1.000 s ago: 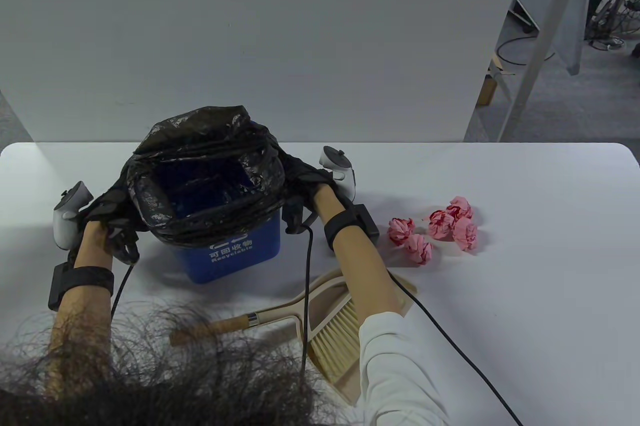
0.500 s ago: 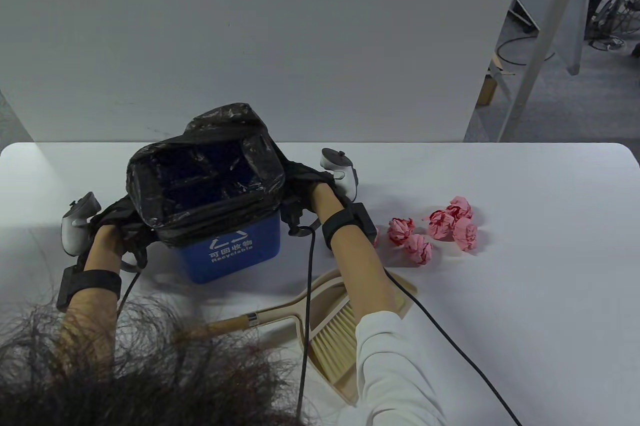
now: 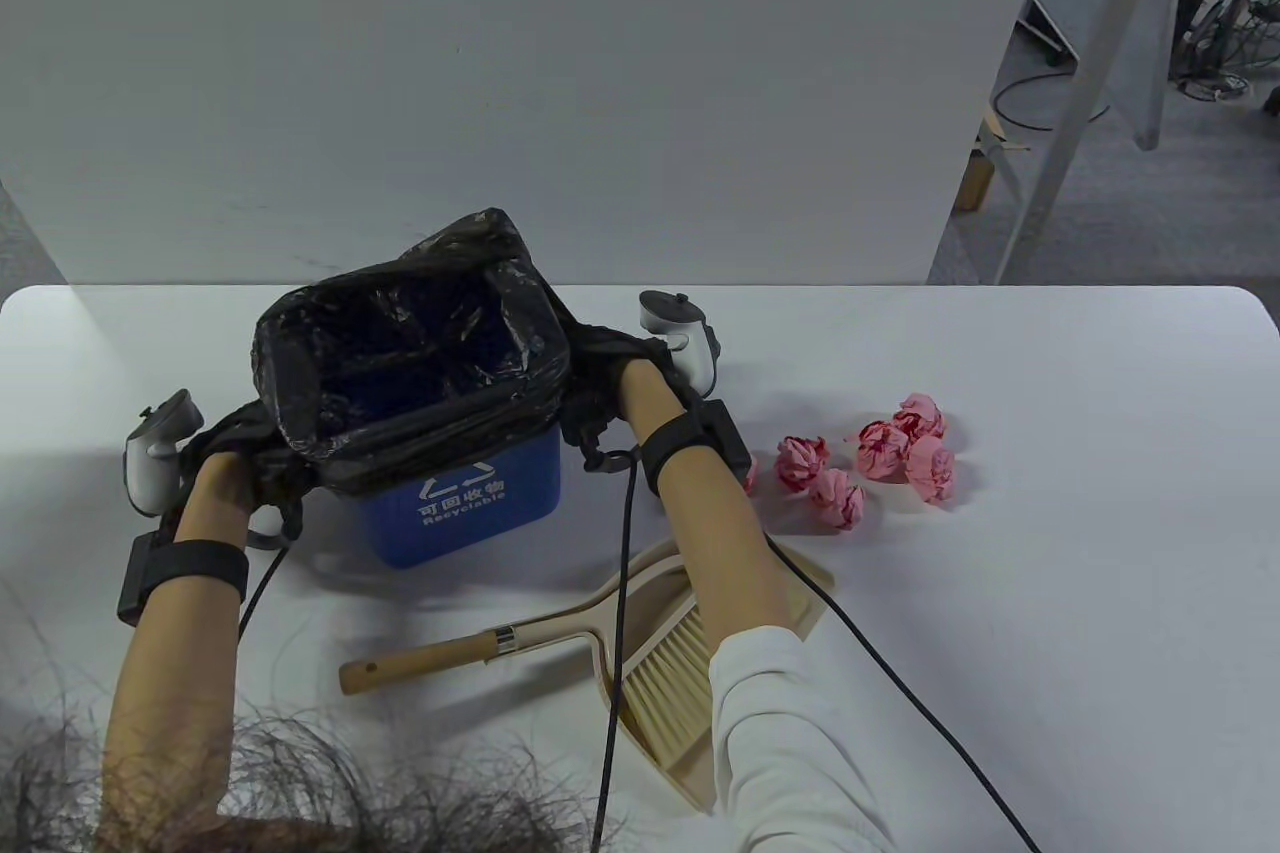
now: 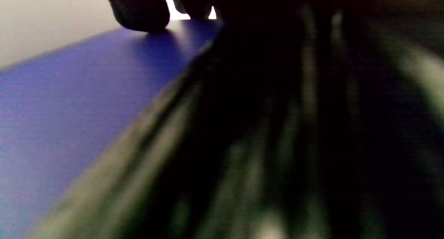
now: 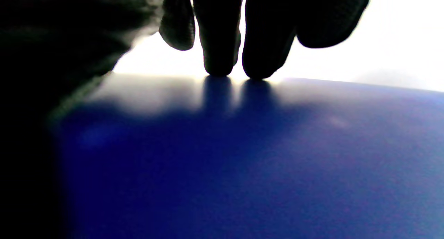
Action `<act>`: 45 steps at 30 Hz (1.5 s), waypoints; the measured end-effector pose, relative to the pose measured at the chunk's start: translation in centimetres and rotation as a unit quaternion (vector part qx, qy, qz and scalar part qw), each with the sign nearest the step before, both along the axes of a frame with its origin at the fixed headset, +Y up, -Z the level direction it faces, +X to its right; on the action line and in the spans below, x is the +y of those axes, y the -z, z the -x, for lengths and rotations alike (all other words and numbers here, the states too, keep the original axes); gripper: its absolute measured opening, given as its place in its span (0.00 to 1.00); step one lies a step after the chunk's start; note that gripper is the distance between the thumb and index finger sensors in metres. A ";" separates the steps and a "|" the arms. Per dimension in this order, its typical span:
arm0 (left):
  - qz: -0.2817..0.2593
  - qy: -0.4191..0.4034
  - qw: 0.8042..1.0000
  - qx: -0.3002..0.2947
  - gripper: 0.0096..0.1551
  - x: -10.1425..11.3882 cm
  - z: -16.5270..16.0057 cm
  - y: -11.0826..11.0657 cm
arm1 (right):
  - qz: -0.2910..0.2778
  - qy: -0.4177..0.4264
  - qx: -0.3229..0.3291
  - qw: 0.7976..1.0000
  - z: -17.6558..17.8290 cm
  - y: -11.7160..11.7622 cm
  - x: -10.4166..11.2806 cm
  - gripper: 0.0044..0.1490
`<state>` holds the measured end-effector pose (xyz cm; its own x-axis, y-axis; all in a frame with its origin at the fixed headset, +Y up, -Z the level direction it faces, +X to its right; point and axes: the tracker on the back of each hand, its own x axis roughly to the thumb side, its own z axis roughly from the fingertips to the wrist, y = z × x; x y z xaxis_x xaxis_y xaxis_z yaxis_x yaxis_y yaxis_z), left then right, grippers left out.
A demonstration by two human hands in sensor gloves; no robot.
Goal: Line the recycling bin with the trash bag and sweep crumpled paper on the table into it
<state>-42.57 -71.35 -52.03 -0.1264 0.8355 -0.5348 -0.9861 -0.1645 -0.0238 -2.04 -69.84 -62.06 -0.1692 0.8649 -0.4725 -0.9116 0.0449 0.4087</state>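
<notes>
A blue recycling bin [image 3: 470,498] stands at the table's left with a black trash bag [image 3: 400,358] spread over its rim and hanging inside. My left hand [image 3: 248,478] grips the bag's edge low at the bin's left side. My right hand [image 3: 598,383] holds the stretched bag at the bin's right side. In the left wrist view, bag folds [image 4: 295,128] run beside the blue wall [image 4: 69,110]. In the right wrist view, fingertips [image 5: 218,51] rest on the blue wall [image 5: 242,162]. Several pink crumpled paper balls [image 3: 870,463] lie to the right.
A hand brush with a wooden handle [image 3: 430,661] lies in a beige dustpan [image 3: 690,763] near the front edge, under my right forearm. Glove cables [image 3: 900,683] trail across the table. A white wall panel stands behind the bin. A person's hair shows at the bottom left.
The bag's mouth has been pulled down and spread over the bin's rim. My left hand has moved lower along the bin's left side. The head has drawn back toward the bottom edge.
</notes>
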 end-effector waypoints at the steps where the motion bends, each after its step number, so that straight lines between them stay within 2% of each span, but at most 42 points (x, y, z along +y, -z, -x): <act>1: 0.000 0.004 1.000 -0.004 0.31 0.1 0.0 0.1 | 0.004 -0.001 0.002 1.000 0.0 0.0 0.0 0.31; 3: 0.007 0.018 1.000 -0.006 0.30 0.1 0.0 0.1 | 0.019 -0.014 0.006 1.000 0.0 0.0 -0.3 0.30; 6: 0.026 0.022 0.999 0.011 0.30 -1.0 0.3 -0.2 | 0.043 -0.058 -0.002 0.997 -0.4 -0.4 -1.9 0.30; 9: 0.025 -0.023 0.999 0.022 0.32 -2.1 0.7 -0.9 | 0.059 -0.048 0.003 0.997 -0.5 -0.8 -3.2 0.31; 11: 0.029 -0.024 0.999 0.025 0.33 -2.3 1.0 -1.5 | 0.061 -0.026 -0.003 0.998 -0.7 -1.2 -3.4 0.32; 13: 0.026 -0.002 0.999 0.022 0.36 -1.8 1.3 -2.3 | 0.054 -0.009 -0.014 0.998 -0.7 -1.7 -3.1 0.35; 18: 0.005 0.068 0.997 0.030 0.41 0.3 1.7 -4.6 | 0.025 0.007 0.006 1.000 -1.0 -3.5 -1.5 0.43; 24: -0.006 0.104 0.993 0.050 0.41 1.3 1.6 -7.6 | 0.017 0.024 -0.008 1.000 -2.1 -6.2 -0.7 0.43; 31: -0.017 0.173 0.985 0.023 0.43 1.7 0.6 -10.7 | -0.006 0.016 -0.009 1.000 -4.0 -10.0 0.4 0.43; 35: -0.052 0.227 0.972 0.009 0.42 2.0 -0.7 -12.5 | -0.025 0.004 -0.012 1.000 -5.7 -12.5 0.4 0.44; 41: -0.136 0.269 0.953 0.041 0.41 3.4 -3.0 -14.7 | -0.064 0.039 -0.021 0.997 -8.8 -16.6 -0.1 0.44; 45: -0.177 0.272 0.945 0.038 0.41 4.2 -4.9 -15.7 | -0.135 0.056 -0.056 0.988 -11.2 -19.6 -0.8 0.43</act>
<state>-37.69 -67.12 -36.35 0.3468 0.9126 -0.2166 -0.9234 0.3727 0.0919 9.15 -70.67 -42.49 -0.0256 0.9724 -0.2317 -0.9470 0.0506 0.3171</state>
